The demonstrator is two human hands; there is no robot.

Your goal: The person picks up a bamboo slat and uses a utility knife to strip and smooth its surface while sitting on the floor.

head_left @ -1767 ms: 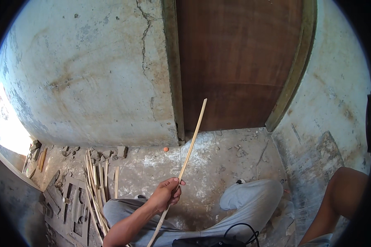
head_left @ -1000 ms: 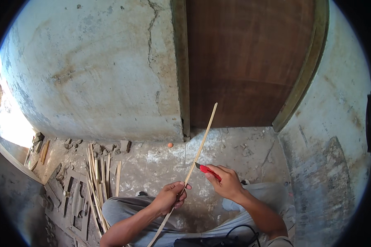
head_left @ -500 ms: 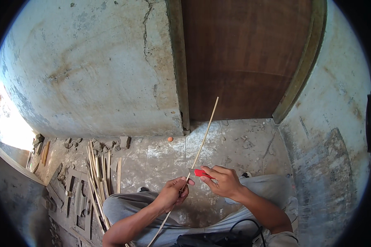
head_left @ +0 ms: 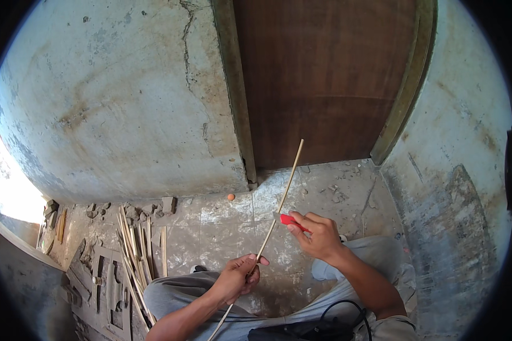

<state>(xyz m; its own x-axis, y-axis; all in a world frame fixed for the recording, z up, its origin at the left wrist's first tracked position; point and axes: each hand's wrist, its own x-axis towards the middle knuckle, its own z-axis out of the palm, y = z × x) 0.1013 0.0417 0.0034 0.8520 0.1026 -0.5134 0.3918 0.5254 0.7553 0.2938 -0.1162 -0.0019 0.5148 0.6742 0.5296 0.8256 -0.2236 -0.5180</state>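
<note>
A long, thin, pale strip (head_left: pixel 290 177), apparently bamboo or wood, runs slantwise from my lap up toward the door. My left hand (head_left: pixel 240 277) is closed around it below its middle, thumb on top. In my right hand (head_left: pixel 317 233) is a red utility knife (head_left: pixel 293 220), gripped between thumb and fingers. Its short blade meets or nearly meets the strip, some way above my left hand; whether it cuts in is too small to tell. The strip's lower end passes under my left wrist and over my grey trousers.
A bundle of similar strips (head_left: pixel 135 250) lies left of my knee, beside a dusty carved wooden panel (head_left: pixel 115 295). Rubble (head_left: pixel 133 211) lines the wall's foot. A small orange ball (head_left: pixel 231 197) rests on the tiled floor. Ahead stands a brown door (head_left: pixel 324 85). A black cable (head_left: pixel 347 302) crosses my lap.
My right hand has slid the knife up along the strip, away from my left hand. The left hand keeps its hold. The whole view has shifted slightly.
</note>
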